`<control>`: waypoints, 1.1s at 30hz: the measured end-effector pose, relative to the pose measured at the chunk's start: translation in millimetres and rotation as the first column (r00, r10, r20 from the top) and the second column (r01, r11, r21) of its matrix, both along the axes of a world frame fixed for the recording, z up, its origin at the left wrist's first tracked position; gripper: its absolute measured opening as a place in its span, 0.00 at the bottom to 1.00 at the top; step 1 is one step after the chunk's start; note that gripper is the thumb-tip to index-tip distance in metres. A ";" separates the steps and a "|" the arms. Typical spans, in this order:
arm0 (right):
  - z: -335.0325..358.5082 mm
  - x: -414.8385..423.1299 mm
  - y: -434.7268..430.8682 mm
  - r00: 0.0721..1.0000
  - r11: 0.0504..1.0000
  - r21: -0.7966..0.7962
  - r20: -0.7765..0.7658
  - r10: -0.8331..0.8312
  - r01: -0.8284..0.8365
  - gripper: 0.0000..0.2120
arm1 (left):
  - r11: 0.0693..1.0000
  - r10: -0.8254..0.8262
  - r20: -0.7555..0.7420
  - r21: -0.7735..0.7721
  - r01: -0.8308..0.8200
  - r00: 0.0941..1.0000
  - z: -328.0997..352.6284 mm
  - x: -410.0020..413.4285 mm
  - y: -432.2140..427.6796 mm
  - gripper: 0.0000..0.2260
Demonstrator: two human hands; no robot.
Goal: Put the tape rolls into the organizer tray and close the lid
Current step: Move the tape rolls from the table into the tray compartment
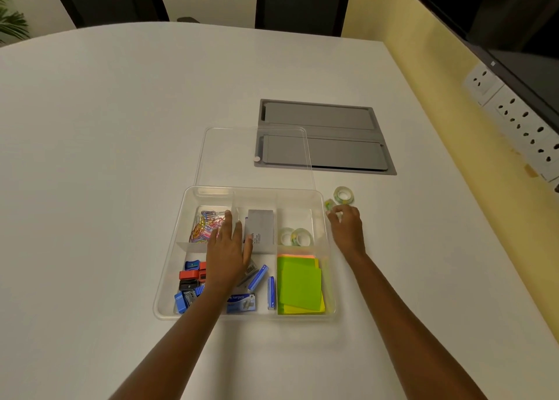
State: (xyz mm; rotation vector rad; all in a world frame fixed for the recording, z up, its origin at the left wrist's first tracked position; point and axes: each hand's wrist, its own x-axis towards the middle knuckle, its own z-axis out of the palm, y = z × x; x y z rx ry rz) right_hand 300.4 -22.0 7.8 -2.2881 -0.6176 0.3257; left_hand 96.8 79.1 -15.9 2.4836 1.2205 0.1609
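Note:
A clear organizer tray (pixel 169 266) sits on the white table. Its clear lid (pixel 230 154) lies flat behind it. Two tape rolls (pixel 295 236) rest in the tray's back right compartment. Right of the tray, one tape roll (pixel 344 194) lies on the table, and another tape roll (pixel 329 203) is pinched by the fingertips of my right hand (pixel 346 227). My left hand (pixel 228 250) hovers flat over the tray's middle with fingers spread, holding nothing.
The tray also holds coloured paper clips (pixel 205 222), a grey box (pixel 260 230), green sticky notes (pixel 299 283), staple boxes (pixel 242 302) and sharpeners (pixel 190 275). A grey cable hatch (pixel 326 136) is set in the table behind. Wall sockets (pixel 520 121) line the right wall.

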 end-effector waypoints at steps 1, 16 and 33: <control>4.3 -5.1 1.1 0.997 0.998 0.049 0.072 0.038 -0.041 0.10 | 1.000 -0.002 0.004 0.001 0.001 1.000 0.0 0.0 -0.3 0.31; -14.1 -33.0 17.1 0.774 0.846 -0.310 0.352 0.527 -0.435 0.11 | 0.995 -0.095 0.016 0.001 0.095 0.995 -8.7 -5.5 -3.6 0.35; -21.5 59.4 13.7 0.962 0.868 -0.487 0.179 0.207 -0.096 0.19 | 0.997 -0.072 0.091 -0.012 0.074 0.993 -15.0 15.5 23.5 0.33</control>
